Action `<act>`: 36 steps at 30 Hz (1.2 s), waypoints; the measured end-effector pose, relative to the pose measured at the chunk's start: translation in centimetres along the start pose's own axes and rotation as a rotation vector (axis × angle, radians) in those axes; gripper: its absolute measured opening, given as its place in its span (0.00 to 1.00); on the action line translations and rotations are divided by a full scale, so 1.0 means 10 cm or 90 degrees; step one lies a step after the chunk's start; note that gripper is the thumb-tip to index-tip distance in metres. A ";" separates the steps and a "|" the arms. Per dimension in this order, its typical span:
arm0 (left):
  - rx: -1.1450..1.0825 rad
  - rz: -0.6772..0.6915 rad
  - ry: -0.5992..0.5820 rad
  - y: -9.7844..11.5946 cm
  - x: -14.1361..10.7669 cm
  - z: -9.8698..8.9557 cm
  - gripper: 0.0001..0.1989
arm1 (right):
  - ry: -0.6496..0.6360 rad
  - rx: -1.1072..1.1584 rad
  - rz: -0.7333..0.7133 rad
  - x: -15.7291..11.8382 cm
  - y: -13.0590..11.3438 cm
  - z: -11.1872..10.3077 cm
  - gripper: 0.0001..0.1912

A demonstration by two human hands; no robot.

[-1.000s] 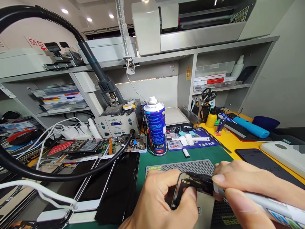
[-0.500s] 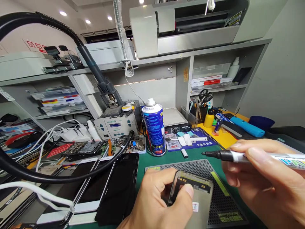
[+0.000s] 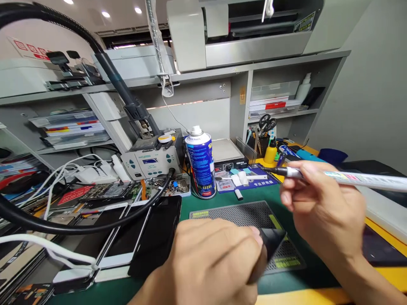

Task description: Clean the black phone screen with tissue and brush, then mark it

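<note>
My left hand (image 3: 216,258) is closed around a phone screen (image 3: 274,240), its back of the hand towards me. Only a dark, tilted corner of the screen shows past the fingers; the rest is hidden. Beneath it lies a black perforated mat (image 3: 229,211) with yellow-green strips. My right hand (image 3: 327,207), raised to the right, grips a paint marker (image 3: 369,179) with a white, printed barrel. The marker's black tip is bare and points left, apart from the screen. A small black-and-white cap (image 3: 238,194) rests on the green bench mat behind the perforated one.
A blue spray can (image 3: 200,165) stands behind the mat, beside a rework station (image 3: 149,163) whose black hose (image 3: 95,228) loops across the left. Several phones and screens (image 3: 155,237) lie at left. At right are a yellow bottle (image 3: 270,153) and a cup holding scissors (image 3: 267,123).
My left hand has turned over with the phone screen, so its metal back and sticker are now out of sight. My right hand has shifted left and up with the marker.
</note>
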State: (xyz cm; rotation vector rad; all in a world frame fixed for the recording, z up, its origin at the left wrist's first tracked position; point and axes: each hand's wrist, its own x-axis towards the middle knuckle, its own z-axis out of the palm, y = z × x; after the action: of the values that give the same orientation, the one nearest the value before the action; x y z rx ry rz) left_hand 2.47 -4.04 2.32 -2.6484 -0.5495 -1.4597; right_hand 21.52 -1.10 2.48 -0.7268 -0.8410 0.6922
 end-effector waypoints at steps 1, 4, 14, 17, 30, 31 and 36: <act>0.055 0.066 -0.017 -0.01 -0.03 0.02 0.09 | 0.002 0.002 0.018 0.02 0.03 0.01 0.05; 0.153 0.205 -0.050 -0.03 -0.12 0.11 0.11 | -0.024 0.005 0.102 0.05 0.11 0.03 0.09; 0.135 0.244 -0.074 -0.03 -0.20 0.13 0.20 | -0.052 0.017 0.134 0.02 0.12 0.05 0.10; 0.144 0.250 -0.068 -0.04 -0.20 0.13 0.18 | -0.045 0.041 0.108 0.02 0.10 0.05 0.09; 0.136 0.249 -0.044 -0.09 -0.18 0.14 0.15 | -0.046 0.063 0.023 0.00 0.07 0.01 0.06; 0.132 0.242 -0.043 -0.09 -0.18 0.14 0.14 | -0.043 0.057 0.011 0.00 0.06 0.00 0.06; -0.004 -0.010 0.023 -0.04 -0.09 0.09 0.10 | -0.005 0.061 -0.009 0.03 -0.03 -0.03 0.03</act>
State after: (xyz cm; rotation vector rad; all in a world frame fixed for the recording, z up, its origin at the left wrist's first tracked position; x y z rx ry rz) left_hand 2.60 -3.69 1.10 -2.6232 -0.5649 -1.5124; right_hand 21.98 -1.14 2.64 -0.6314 -0.8140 0.7190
